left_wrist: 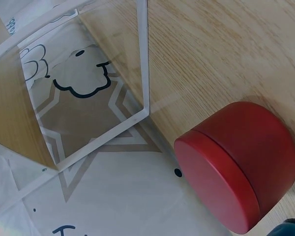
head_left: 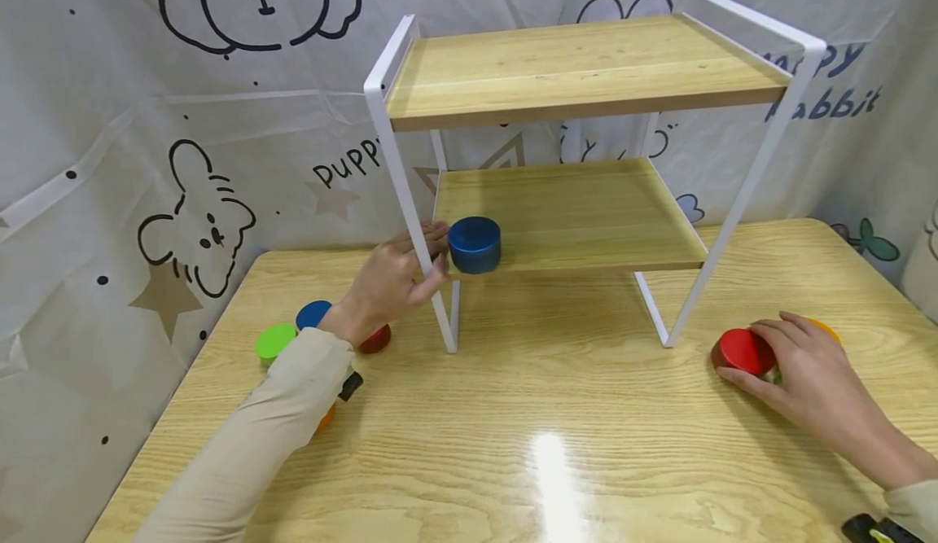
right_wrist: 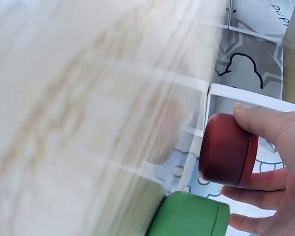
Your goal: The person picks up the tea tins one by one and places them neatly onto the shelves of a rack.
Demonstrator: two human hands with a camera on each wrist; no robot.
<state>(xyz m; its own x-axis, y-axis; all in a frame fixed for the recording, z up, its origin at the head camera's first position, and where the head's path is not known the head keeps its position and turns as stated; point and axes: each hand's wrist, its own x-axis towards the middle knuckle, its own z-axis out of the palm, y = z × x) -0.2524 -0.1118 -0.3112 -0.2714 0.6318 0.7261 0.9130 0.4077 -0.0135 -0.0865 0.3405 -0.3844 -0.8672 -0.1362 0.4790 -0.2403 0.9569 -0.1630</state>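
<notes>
On the front left corner of the lower shelf (head_left: 572, 217) stands a round dark blue tin (head_left: 475, 246). My left hand (head_left: 388, 278) reaches past the rack's left post, its fingers stretched out beside that tin; whether they touch it is unclear. Over on the right of the table, my right hand (head_left: 813, 380) grips a red tin (head_left: 743, 352) between thumb and fingers. The right wrist view also has this red tin (right_wrist: 226, 150), with a green tin (right_wrist: 191, 216) close by. Below the left wrist, another red tin (left_wrist: 241, 167) sits on the table.
The rack has a wooden top shelf (head_left: 586, 67) and white frame legs (head_left: 721, 238). Left of it, a light green tin (head_left: 274, 341), a blue tin (head_left: 313, 313) and a partly hidden orange tin (head_left: 326, 419) stand around my forearm. A yellow tin (head_left: 826, 330) shows behind my right hand.
</notes>
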